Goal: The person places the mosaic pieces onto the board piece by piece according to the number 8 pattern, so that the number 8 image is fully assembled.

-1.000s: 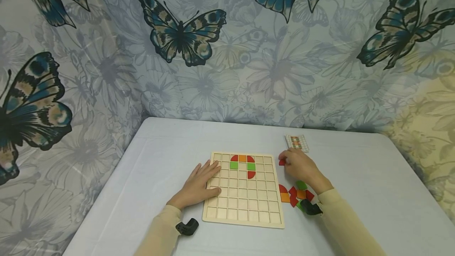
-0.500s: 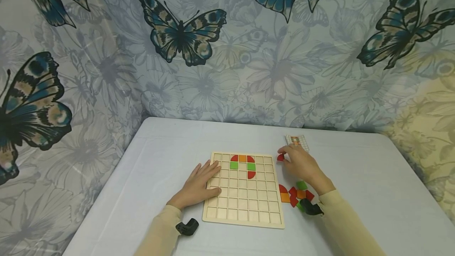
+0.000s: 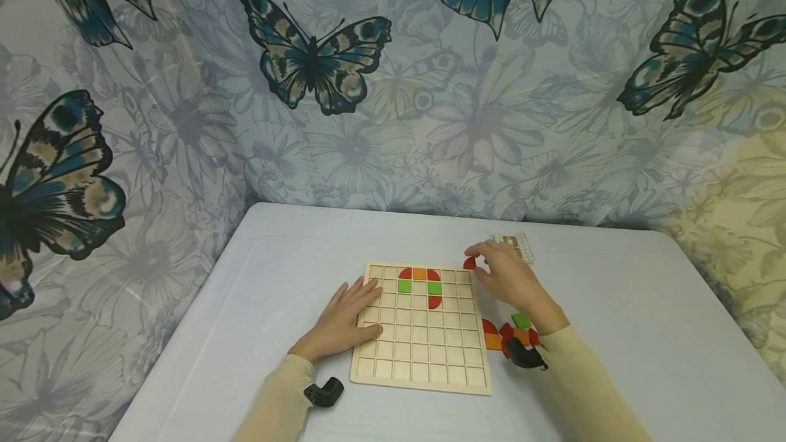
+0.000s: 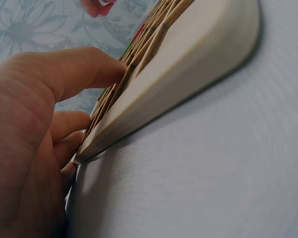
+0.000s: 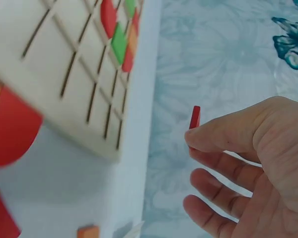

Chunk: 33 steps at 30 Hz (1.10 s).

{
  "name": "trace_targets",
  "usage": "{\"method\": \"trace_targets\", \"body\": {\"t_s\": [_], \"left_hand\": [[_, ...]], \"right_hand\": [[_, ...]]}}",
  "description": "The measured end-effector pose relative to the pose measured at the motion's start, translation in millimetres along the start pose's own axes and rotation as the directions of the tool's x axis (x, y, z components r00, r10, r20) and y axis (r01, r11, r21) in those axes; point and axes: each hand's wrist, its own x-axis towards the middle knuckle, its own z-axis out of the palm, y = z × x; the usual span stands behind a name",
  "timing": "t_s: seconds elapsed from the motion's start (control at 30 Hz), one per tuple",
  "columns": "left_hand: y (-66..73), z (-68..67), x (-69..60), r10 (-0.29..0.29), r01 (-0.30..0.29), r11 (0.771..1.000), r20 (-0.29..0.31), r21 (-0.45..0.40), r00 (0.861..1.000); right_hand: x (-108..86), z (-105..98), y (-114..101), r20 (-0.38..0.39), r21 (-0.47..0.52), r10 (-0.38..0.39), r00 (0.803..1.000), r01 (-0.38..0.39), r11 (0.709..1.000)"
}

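A wooden grid board lies on the table. Near its far edge sit an orange square, green squares and red rounded pieces. My left hand rests on the board's left edge with fingers spread; in the left wrist view the thumb touches the grid. Beyond the board's far right corner, my right hand pinches a red rounded piece between thumb and finger. The right wrist view shows this red piece edge-on, raised above the table.
Loose red, orange and green pieces lie right of the board, partly hidden by the right wrist's black device. A small patterned card lies behind the right hand. The patterned wall covering rises behind the table.
My right hand has moved left and away from me, carrying the red piece from beside the card towards the board's far right corner. The left hand and board have stayed put.
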Motion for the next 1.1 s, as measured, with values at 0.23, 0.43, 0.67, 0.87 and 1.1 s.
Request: {"method": "trace_targets", "body": {"t_s": [0.23, 0.43, 0.67, 0.87, 1.1], "left_hand": [[0.0, 0.3, 0.9, 0.004, -0.004, 1.0, 0.001, 0.001, 1.0], [-0.3, -0.2, 0.4, 0.009, -0.009, 1.0, 0.001, -0.001, 1.0], [-0.8, -0.1, -0.1, 0.01, -0.01, 1.0, 0.0, -0.005, 1.0], [-2.1, 0.7, 0.7, 0.009, -0.009, 1.0, 0.001, -0.004, 1.0], [-2.3, 0.9, 1.2, 0.028, -0.028, 1.0, -0.011, -0.002, 1.0]], "right_hand": [[4.5, -2.1, -15.6, -0.008, 0.026, -0.026, 1.0, 0.026, 0.999], [8.1, -1.5, -27.8, -0.018, 0.069, -0.043, 0.999, 0.044, 0.997], [11.5, 2.0, -40.3, -0.025, 0.096, -0.08, 0.997, 0.082, 0.992], [14.1, 6.0, -49.3, 0.001, 0.111, -0.066, 0.998, 0.066, 0.992], [16.7, 10.2, -55.9, 0.01, 0.131, -0.09, 0.996, 0.087, 0.988]]}}
